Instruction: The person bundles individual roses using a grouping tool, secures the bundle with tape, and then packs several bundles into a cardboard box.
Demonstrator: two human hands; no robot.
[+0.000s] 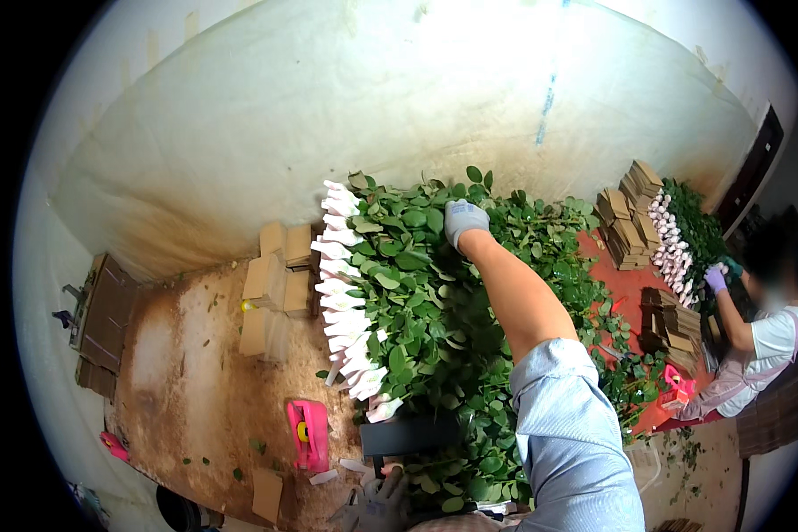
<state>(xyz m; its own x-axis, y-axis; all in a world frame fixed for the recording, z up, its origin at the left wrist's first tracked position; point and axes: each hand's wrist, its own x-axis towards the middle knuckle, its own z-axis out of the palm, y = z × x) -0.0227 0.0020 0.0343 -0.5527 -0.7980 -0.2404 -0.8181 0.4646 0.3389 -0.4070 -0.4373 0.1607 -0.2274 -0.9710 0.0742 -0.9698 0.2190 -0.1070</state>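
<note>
A wide pile of leafy rose stems (412,310) lies in front of me, its blooms wrapped in pale white-pink sleeves (346,306) along the left side. My right arm stretches across the foliage to its far edge. There, my right hand (465,220), in a grey glove, is closed among the leaves; whatever is in its fingers is hidden. Low in the picture is my left hand (372,507), also gloved in grey, fingers apart. It is beside the near end of a dark rectangular block (410,435) at the front of the pile.
A pink tape dispenser (309,434) and folded cardboard pieces (275,279) lie on the stained table (177,381) to the left. At right, a co-worker (754,346) handles more wrapped roses (669,244) by stacked cardboard (625,230). A pale wall (372,106) stands behind the table.
</note>
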